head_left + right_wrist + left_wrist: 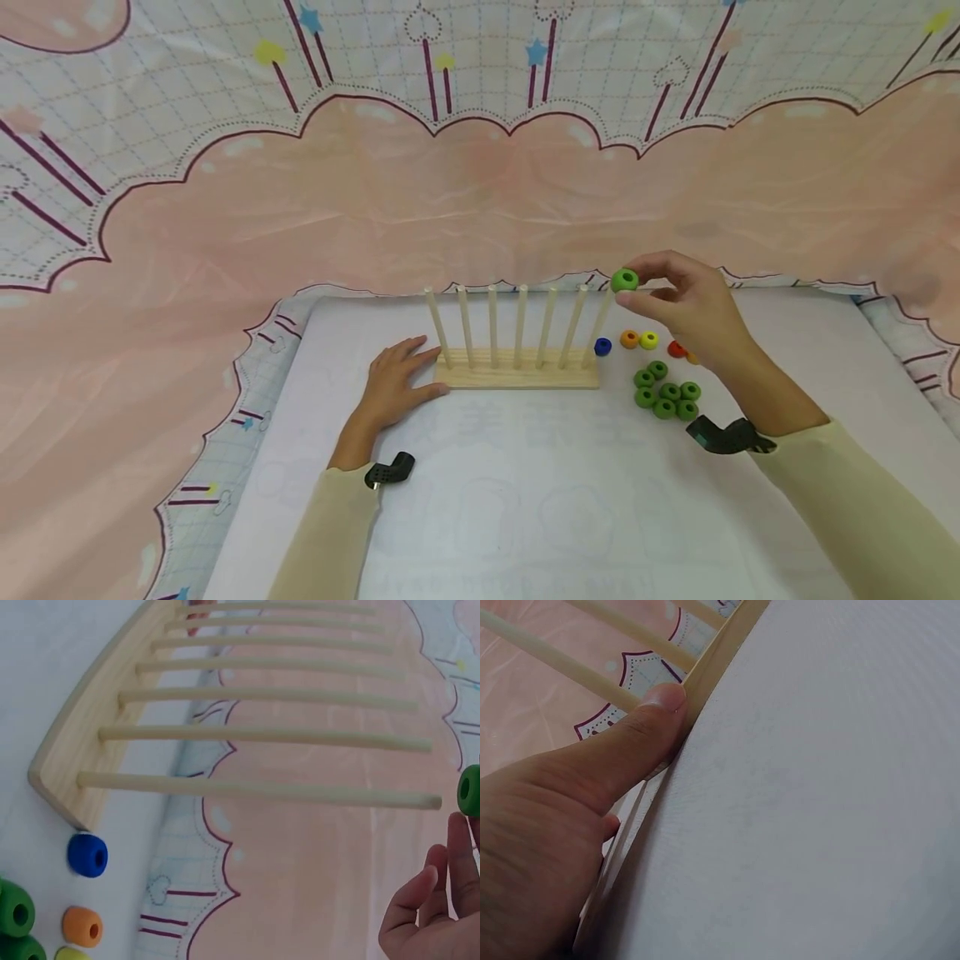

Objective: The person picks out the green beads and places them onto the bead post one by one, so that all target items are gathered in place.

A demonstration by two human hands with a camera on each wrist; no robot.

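A wooden peg rack (pixel 517 379) with a row of upright pegs stands on the white table. My left hand (pixel 393 385) rests at its left end, fingers spread and fairly straight. In the left wrist view, the thumb (pixel 641 731) presses along the edge of the base. Between thumb and fingers, my right hand (pixel 693 308) pinches a green bead (pixel 625 281) near the top of the rightmost peg (pixel 600 321). The right wrist view shows that bead (pixel 471 791) just off the peg's tip, with its hole visible. No bead is on any peg.
Several loose green beads (pixel 666 392) lie in a cluster right of the rack. Behind them are a blue bead (pixel 602 347), an orange bead (pixel 629 338), a yellow bead (pixel 648 340) and a red bead (pixel 677 349). A patterned pink cloth (pixel 450 208) hangs behind the table (pixel 525 500).
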